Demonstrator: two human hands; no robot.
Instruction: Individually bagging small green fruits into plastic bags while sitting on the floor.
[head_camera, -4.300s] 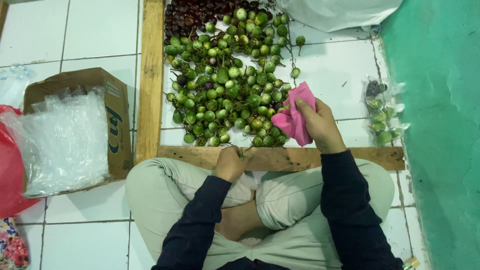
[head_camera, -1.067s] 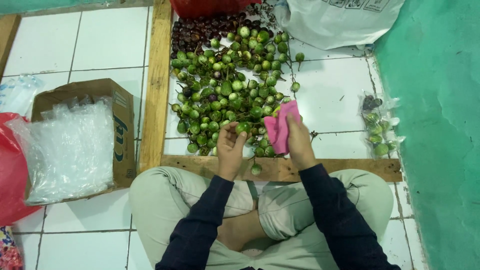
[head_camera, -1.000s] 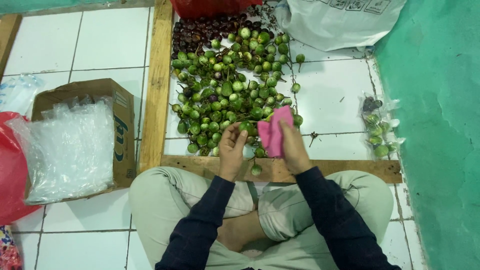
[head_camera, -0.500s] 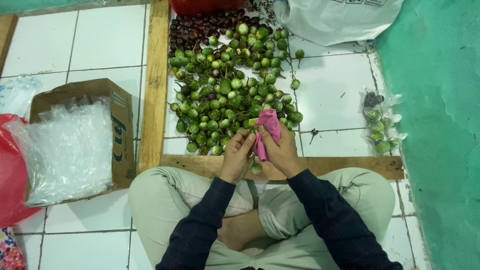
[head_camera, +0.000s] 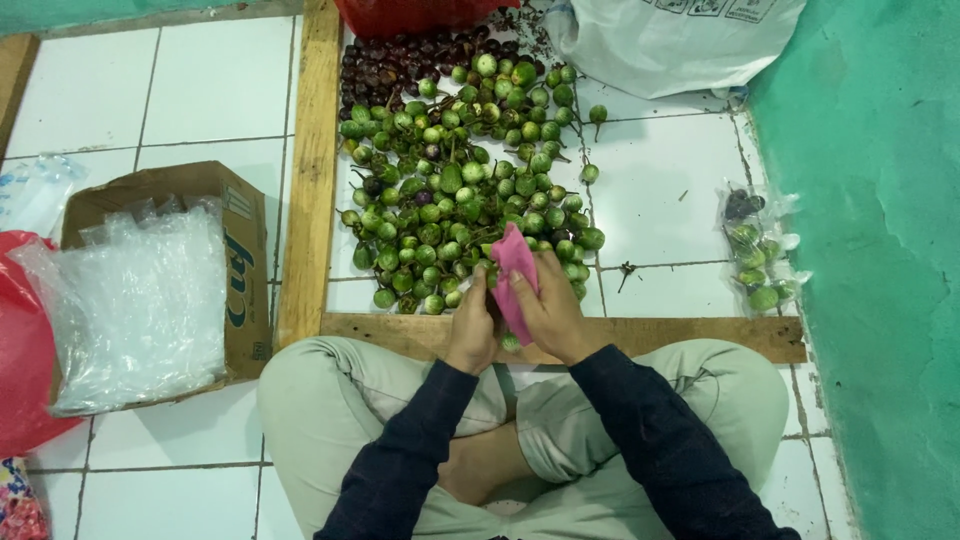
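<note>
Pink cloth (head_camera: 515, 275) sits pinched in the right hand (head_camera: 548, 312), fingers closed round it, above the wooden plank (head_camera: 700, 335). Left hand (head_camera: 472, 325) presses alongside, its grip curled shut against the cloth. Beyond, small green fruits (head_camera: 460, 190) heap on the tiled floor (head_camera: 660, 200), with a white bag (head_camera: 680, 40) farthest.

Counts on the tiled floor

One pink cloth (head_camera: 515, 275), one cardboard box (head_camera: 170, 270), one white sack (head_camera: 670, 40), one filled clear packet (head_camera: 758, 250), two hands; green eggplants (head_camera: 460, 190) too many to count.
</note>
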